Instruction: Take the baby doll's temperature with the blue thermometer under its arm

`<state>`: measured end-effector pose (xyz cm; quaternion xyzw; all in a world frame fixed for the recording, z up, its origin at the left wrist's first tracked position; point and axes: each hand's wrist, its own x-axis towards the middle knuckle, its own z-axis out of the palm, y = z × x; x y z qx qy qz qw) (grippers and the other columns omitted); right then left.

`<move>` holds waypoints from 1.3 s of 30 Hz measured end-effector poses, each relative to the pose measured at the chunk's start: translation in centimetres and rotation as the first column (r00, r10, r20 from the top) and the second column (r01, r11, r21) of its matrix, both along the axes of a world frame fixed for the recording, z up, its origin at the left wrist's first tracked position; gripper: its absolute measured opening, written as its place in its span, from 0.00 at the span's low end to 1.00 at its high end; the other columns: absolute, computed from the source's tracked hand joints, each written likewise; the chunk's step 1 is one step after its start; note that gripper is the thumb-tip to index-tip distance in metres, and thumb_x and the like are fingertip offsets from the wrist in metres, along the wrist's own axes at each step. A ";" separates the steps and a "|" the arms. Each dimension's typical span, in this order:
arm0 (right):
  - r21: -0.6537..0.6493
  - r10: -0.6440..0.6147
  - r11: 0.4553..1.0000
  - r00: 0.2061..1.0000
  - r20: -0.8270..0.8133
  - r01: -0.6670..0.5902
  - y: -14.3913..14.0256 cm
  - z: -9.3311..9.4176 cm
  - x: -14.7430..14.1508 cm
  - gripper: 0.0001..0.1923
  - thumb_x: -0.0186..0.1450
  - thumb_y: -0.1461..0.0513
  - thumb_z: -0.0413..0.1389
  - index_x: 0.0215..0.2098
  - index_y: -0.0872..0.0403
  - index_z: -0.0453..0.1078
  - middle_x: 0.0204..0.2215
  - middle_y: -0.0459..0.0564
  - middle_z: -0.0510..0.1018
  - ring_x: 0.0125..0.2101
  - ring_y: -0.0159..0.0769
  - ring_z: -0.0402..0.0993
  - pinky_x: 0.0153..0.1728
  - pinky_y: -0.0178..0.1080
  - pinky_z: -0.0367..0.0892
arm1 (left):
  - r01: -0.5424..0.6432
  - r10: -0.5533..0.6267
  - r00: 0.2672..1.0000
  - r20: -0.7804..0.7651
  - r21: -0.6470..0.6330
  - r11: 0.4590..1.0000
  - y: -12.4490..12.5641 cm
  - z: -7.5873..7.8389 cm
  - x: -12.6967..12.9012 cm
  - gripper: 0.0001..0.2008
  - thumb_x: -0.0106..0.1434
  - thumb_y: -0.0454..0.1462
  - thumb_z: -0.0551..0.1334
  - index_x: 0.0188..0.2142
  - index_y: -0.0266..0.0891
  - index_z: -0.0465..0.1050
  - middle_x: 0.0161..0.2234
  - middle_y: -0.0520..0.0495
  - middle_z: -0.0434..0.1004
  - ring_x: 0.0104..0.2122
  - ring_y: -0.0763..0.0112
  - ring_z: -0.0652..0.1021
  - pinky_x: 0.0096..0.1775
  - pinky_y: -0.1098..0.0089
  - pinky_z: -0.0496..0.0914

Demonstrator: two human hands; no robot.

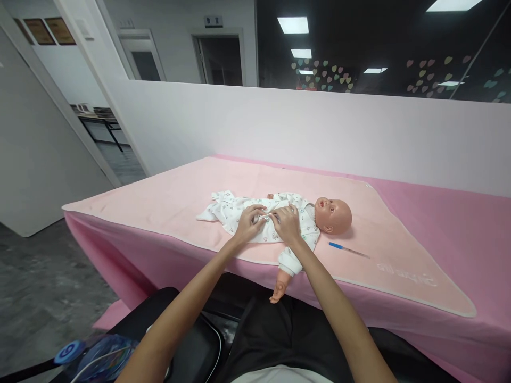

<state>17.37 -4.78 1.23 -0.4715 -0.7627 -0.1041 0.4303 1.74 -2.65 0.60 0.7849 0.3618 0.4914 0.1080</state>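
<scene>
A baby doll (334,214) lies on its back on a pale pink blanket (179,197), head to the right, dressed in a white printed romper (227,210). My left hand (248,222) and my right hand (286,223) rest side by side on the doll's belly, fingers pinching the romper's front where its edges meet. The doll's near arm (284,276) hangs over the table's front edge.
A blue-tipped thermometer (348,249) lies on the blanket just right of the doll. The table (459,223) is covered in deeper pink cloth and backs onto a white partition wall. A black chair and a blue-capped bottle (67,352) are at lower left.
</scene>
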 end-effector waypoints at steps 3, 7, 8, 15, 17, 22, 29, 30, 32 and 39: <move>-0.004 0.003 1.000 1.000 0.000 -0.003 0.0 0.0 0.0 0.08 0.65 0.61 0.50 0.30 0.51 0.68 0.29 0.45 0.77 0.35 0.35 0.69 0.53 0.45 0.50 | 0.056 -0.053 0.998 0.046 -0.077 0.995 0.2 -0.1 -0.1 0.06 0.56 0.41 0.60 0.28 0.41 0.71 0.42 0.45 0.72 0.43 0.64 0.72 0.46 0.61 0.66; -0.004 0.011 1.000 1.000 0.004 -0.011 -0.2 0.1 0.0 0.08 0.65 0.60 0.50 0.30 0.51 0.68 0.28 0.45 0.77 0.35 0.35 0.69 0.53 0.45 0.51 | 0.084 -0.072 0.994 0.087 -0.135 0.987 0.3 -0.1 -0.2 0.06 0.55 0.40 0.60 0.27 0.40 0.70 0.42 0.45 0.72 0.43 0.63 0.72 0.46 0.60 0.67; -0.003 0.012 1.000 1.000 0.002 -0.012 -0.2 0.1 0.1 0.08 0.65 0.60 0.49 0.30 0.51 0.68 0.28 0.45 0.77 0.35 0.35 0.69 0.53 0.45 0.51 | 0.084 -0.072 0.993 0.089 -0.140 0.987 0.2 0.0 -0.2 0.06 0.55 0.41 0.60 0.27 0.40 0.70 0.41 0.45 0.72 0.43 0.63 0.72 0.46 0.60 0.67; 0.007 -0.015 1.000 0.996 -0.084 0.016 -0.1 0.1 0.3 0.09 0.65 0.61 0.48 0.30 0.52 0.67 0.29 0.46 0.77 0.33 0.34 0.69 0.52 0.43 0.52 | -0.218 0.217 0.958 0.185 -0.017 0.976 0.0 0.0 -0.4 0.15 0.58 0.42 0.56 0.20 0.39 0.58 0.38 0.46 0.70 0.42 0.66 0.70 0.45 0.63 0.65; 0.005 -0.011 1.000 0.995 -0.095 0.011 0.0 0.0 0.3 0.09 0.65 0.62 0.48 0.30 0.52 0.67 0.29 0.46 0.77 0.33 0.35 0.70 0.51 0.43 0.52 | -0.382 0.381 0.880 0.282 -0.053 0.923 0.3 -0.1 -0.7 0.12 0.59 0.42 0.55 0.24 0.40 0.59 0.37 0.47 0.69 0.41 0.67 0.70 0.44 0.63 0.65; -0.005 -0.006 1.000 0.988 -0.152 0.006 -0.1 0.0 0.3 0.07 0.65 0.64 0.47 0.34 0.52 0.67 0.32 0.46 0.77 0.35 0.36 0.70 0.50 0.42 0.54 | -0.546 0.584 0.779 0.229 -0.210 0.811 1.1 -0.3 -1.3 0.10 0.60 0.45 0.56 0.33 0.41 0.66 0.35 0.47 0.71 0.39 0.62 0.69 0.45 0.56 0.61; 0.012 -0.007 1.000 0.991 -0.130 0.009 0.0 0.0 0.3 0.09 0.60 0.69 0.48 0.28 0.52 0.66 0.28 0.45 0.75 0.34 0.35 0.68 0.48 0.40 0.55 | -0.420 0.414 0.905 -0.098 -0.041 0.907 1.7 -0.1 -1.2 0.13 0.57 0.48 0.58 0.26 0.43 0.72 0.35 0.47 0.75 0.43 0.56 0.67 0.47 0.50 0.54; 0.011 -0.010 1.000 0.993 -0.121 0.012 0.0 0.0 0.3 0.08 0.60 0.70 0.48 0.28 0.52 0.66 0.28 0.45 0.75 0.34 0.35 0.68 0.49 0.40 0.54 | -0.395 0.388 0.916 -0.100 -0.064 0.916 2.0 0.3 -1.5 0.13 0.57 0.48 0.58 0.27 0.43 0.73 0.35 0.48 0.75 0.42 0.57 0.68 0.48 0.52 0.55; 0.011 -0.017 1.000 0.994 -0.109 0.018 0.0 0.0 0.3 0.08 0.59 0.70 0.48 0.28 0.53 0.66 0.28 0.45 0.75 0.34 0.34 0.67 0.49 0.40 0.54 | -0.371 0.370 0.928 -0.031 -0.143 0.918 2.9 1.4 -2.2 0.13 0.57 0.47 0.57 0.29 0.42 0.73 0.35 0.47 0.76 0.41 0.60 0.70 0.46 0.56 0.59; 0.004 -0.087 0.996 0.993 -0.081 0.088 0.1 -0.1 0.2 0.08 0.60 0.68 0.49 0.29 0.53 0.69 0.30 0.46 0.76 0.35 0.34 0.67 0.48 0.39 0.54 | -0.338 0.336 0.941 -0.044 -0.050 0.940 1.8 5.0 -2.3 0.14 0.60 0.45 0.53 0.35 0.40 0.72 0.37 0.48 0.75 0.38 0.66 0.72 0.45 0.64 0.61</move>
